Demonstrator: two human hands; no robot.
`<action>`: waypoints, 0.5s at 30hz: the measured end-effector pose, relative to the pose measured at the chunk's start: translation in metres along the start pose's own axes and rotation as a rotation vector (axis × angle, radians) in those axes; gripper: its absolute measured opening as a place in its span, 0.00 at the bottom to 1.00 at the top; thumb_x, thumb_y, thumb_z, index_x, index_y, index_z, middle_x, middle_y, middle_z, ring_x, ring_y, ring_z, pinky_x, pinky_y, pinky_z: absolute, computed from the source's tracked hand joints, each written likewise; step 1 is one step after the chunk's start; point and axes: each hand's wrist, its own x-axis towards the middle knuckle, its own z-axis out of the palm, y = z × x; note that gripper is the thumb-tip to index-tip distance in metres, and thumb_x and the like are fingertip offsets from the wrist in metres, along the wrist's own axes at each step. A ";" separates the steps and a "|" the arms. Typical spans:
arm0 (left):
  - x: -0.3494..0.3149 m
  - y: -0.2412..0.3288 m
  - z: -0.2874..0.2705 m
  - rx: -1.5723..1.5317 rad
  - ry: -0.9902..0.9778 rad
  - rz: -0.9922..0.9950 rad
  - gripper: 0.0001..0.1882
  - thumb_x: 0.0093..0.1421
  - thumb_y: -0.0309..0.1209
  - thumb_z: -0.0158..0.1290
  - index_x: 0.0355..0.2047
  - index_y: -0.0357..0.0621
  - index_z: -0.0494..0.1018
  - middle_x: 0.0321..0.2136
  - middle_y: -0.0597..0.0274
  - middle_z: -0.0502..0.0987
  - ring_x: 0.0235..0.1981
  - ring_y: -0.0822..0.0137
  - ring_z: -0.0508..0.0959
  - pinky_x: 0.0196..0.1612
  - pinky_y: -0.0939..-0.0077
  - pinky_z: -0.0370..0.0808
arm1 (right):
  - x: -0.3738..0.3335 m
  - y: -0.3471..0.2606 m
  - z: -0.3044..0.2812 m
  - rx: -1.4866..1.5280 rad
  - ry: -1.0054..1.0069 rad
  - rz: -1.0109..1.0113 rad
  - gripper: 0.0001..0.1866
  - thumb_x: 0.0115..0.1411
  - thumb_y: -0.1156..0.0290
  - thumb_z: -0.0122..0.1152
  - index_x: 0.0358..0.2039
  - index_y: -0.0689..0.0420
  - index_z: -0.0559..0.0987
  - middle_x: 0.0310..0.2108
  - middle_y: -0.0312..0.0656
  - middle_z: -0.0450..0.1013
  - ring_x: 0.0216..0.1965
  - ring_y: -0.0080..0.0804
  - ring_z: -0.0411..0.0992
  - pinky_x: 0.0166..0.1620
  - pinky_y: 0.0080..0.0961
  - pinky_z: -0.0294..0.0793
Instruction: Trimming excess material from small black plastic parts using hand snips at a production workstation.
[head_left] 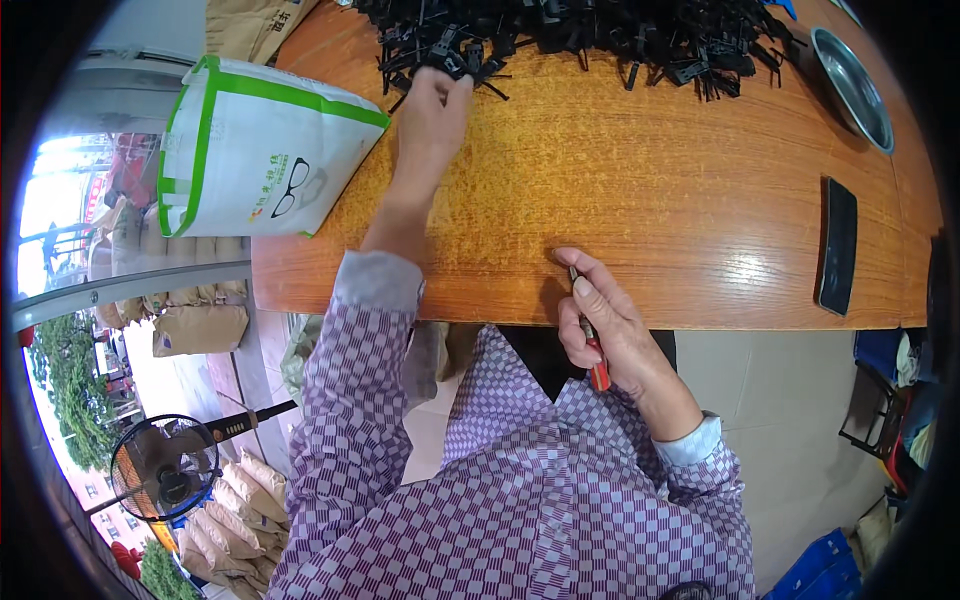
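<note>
While the right grip [612, 325] wraps a slim red-handled tool [600, 378] nearside of the spiky black plastic heap [640, 35], the left grip [435, 105] curls at its near edge, hold unclear; tabletop [600, 180] wood-grained, glossy.

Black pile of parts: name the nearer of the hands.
Left. The left hand is at the near-left edge of the black pile; the right hand is apart, at the near edge of the table, holding a red-handled tool.
</note>
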 end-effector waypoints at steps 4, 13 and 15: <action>0.013 0.019 0.009 0.307 0.064 0.206 0.13 0.57 0.39 0.52 0.36 0.44 0.71 0.28 0.56 0.78 0.30 0.58 0.77 0.31 0.67 0.72 | 0.000 0.000 -0.001 -0.008 0.013 0.010 0.23 0.68 0.58 0.40 0.60 0.54 0.57 0.14 0.33 0.57 0.12 0.17 0.51 0.16 0.14 0.50; 0.005 0.001 0.021 0.310 0.012 0.184 0.14 0.54 0.39 0.55 0.36 0.45 0.74 0.28 0.53 0.78 0.32 0.54 0.78 0.35 0.63 0.73 | 0.000 0.006 0.002 -0.056 0.047 -0.051 0.22 0.68 0.59 0.41 0.58 0.55 0.59 0.15 0.33 0.59 0.12 0.17 0.51 0.15 0.14 0.50; -0.009 -0.003 0.020 0.245 -0.008 0.246 0.14 0.53 0.39 0.55 0.35 0.42 0.74 0.27 0.52 0.78 0.31 0.54 0.78 0.35 0.64 0.73 | 0.000 0.008 0.004 -0.068 0.081 -0.099 0.22 0.67 0.59 0.42 0.57 0.55 0.60 0.15 0.33 0.59 0.12 0.16 0.52 0.15 0.14 0.50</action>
